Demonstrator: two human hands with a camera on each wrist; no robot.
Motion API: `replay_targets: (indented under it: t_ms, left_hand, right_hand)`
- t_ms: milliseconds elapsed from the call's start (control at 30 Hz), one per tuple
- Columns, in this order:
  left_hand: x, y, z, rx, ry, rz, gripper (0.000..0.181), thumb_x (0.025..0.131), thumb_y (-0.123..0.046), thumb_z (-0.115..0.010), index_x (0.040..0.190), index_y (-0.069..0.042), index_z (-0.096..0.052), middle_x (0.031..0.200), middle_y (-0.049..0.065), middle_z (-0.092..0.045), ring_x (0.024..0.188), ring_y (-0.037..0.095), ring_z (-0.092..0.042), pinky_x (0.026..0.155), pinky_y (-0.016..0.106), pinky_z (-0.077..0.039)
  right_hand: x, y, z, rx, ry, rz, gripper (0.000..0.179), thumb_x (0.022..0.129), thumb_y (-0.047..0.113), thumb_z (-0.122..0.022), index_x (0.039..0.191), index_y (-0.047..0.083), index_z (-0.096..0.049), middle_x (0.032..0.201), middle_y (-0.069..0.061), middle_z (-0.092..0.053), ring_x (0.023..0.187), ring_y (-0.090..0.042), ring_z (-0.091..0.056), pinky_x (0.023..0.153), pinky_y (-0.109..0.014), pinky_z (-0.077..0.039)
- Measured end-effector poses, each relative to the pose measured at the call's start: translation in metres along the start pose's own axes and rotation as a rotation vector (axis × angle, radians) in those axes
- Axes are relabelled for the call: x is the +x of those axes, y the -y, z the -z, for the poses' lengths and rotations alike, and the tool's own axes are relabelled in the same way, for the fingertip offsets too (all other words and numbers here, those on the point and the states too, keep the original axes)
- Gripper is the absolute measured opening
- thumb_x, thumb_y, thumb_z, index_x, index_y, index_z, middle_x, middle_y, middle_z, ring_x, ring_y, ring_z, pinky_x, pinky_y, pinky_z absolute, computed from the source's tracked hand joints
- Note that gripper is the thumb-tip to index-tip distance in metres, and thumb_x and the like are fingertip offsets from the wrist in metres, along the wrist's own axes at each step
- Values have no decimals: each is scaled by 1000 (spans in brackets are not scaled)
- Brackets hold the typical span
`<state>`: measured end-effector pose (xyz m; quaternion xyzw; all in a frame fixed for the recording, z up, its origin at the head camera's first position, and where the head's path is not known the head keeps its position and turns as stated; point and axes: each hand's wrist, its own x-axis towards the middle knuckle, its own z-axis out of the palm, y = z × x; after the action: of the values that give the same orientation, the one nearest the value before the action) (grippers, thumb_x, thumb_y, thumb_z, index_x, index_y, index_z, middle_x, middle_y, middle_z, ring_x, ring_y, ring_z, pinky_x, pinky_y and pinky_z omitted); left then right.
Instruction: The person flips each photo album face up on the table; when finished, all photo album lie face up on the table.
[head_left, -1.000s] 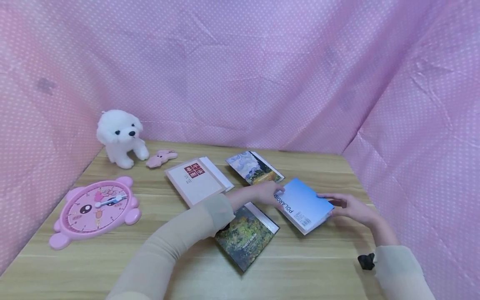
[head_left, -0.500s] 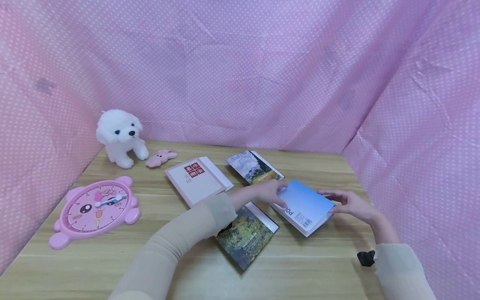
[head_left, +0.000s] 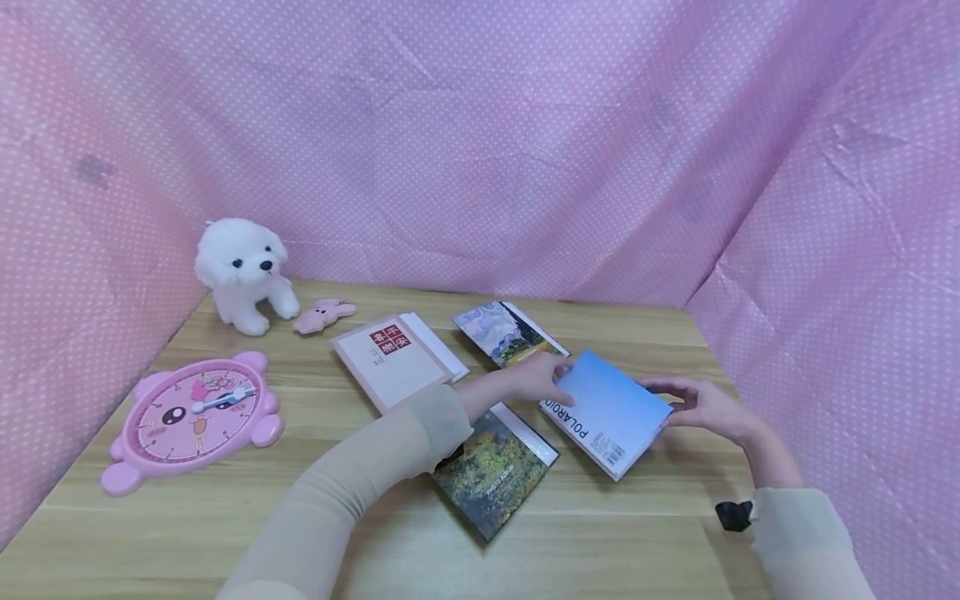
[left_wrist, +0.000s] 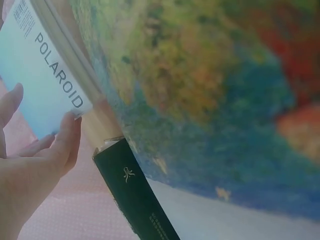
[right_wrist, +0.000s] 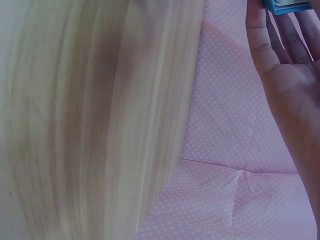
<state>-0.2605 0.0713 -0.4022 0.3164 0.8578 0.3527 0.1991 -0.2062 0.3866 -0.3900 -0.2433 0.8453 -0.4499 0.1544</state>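
Note:
In the head view, a blue-and-white photo album (head_left: 615,400) lettered POLAROID lies between my two hands, right of the table's middle. My left hand (head_left: 536,379) holds its left end; in the left wrist view the thumb lies over the cover and the fingertips (left_wrist: 70,122) meet the lettered corner. My right hand (head_left: 708,408) grips the opposite end, its fingers partly hidden behind the album. Only a blue corner (right_wrist: 290,7) of the album shows in the right wrist view. Beneath my left forearm sits a dark floral photo album (head_left: 498,475), partly covered.
A landscape-painted album (head_left: 510,333) lies behind my left hand, and a cream album (head_left: 393,362) with red characters lies left of it. Farther left are a white plush dog (head_left: 243,275), a small pink toy (head_left: 324,316) and a pink toy clock (head_left: 197,412). Pink dotted cloth (head_left: 480,150) surrounds the wooden table.
The POLAROID album has shifted slightly toward me. Its lettering, mostly covered half a second ago, shows again beside my left hand. Both hands stay at its ends; the other albums have not moved.

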Motion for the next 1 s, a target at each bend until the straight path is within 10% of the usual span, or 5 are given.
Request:
replay_targets:
  t_ms: [1000]
  left_hand:
    - [-1,-21,18,-23,-134,-110,66,83,-25,-73,140,-5,-44,124,5,-59,113,15,-55,93,18,-46]
  right_hand:
    - [-2,35,4,35,97,174,62,76,-12,-68,132,-14,-41,129,8,-57,112,-8,-57,84,-29,-55]
